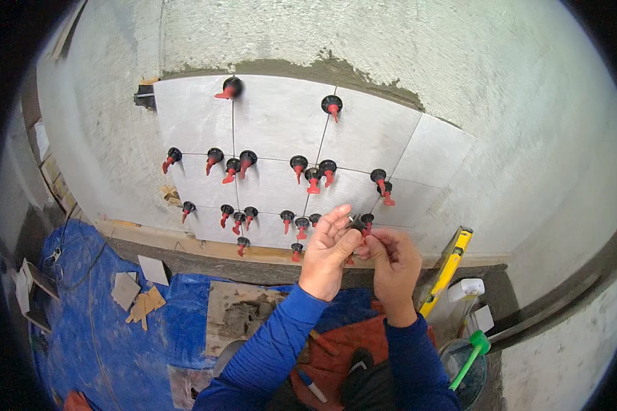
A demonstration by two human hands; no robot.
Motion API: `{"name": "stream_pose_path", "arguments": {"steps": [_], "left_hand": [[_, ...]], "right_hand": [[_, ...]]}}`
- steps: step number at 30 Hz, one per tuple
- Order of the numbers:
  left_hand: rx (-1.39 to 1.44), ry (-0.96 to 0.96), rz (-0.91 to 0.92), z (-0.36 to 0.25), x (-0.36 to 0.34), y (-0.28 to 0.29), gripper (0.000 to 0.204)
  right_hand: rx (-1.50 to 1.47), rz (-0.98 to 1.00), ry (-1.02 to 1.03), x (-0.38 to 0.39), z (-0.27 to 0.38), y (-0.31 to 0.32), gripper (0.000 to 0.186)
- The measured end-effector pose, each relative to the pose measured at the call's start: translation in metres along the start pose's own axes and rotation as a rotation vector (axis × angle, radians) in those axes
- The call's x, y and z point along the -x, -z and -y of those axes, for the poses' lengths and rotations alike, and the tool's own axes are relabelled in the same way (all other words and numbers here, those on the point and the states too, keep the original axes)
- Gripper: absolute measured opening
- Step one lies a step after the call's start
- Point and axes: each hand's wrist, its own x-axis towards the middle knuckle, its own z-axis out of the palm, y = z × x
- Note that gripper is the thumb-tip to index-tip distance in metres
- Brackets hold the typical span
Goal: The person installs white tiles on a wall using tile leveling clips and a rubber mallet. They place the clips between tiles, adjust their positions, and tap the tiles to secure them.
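Note:
Pale tiles point(277, 116) cover part of the wall, with black tile leveling clips point(332, 104) with red handles along their joints. My left hand point(322, 264) is closed around a small black clip piece with a metal pin point(356, 222), held up in front of the lower tiles. My right hand point(395, 270) meets it from the right, thumb and fingers pinched on a red handle point(366, 234) at that piece. My fingers partly hide the piece and the clips behind them.
A yellow level point(445, 270) leans at the right beside a white container point(465, 290) and a bucket point(463, 363) with a green tool point(477, 346). Blue tarp point(96, 329) bears tile offcuts point(154, 269); a mortar-smeared board point(233, 322) and red sheet point(329, 363) lie below me.

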Motion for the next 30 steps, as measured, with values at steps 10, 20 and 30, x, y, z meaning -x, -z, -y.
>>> {"name": "stream_pose_path", "arguments": {"steps": [10, 20, 30], "left_hand": [[0.094, -0.05, 0.006, -0.016, 0.001, -0.013, 0.07], [0.183, -0.049, 0.104, -0.012, -0.001, 0.003, 0.061], [-0.289, -0.123, -0.1, -0.008, -0.003, 0.015, 0.031]], "right_hand": [[-0.21, -0.084, -0.113, -0.003, 0.01, -0.006, 0.012], [-0.397, -0.017, -0.182, 0.002, 0.006, -0.01, 0.015], [-0.324, -0.375, -0.143, -0.049, -0.021, 0.046, 0.022]]}}
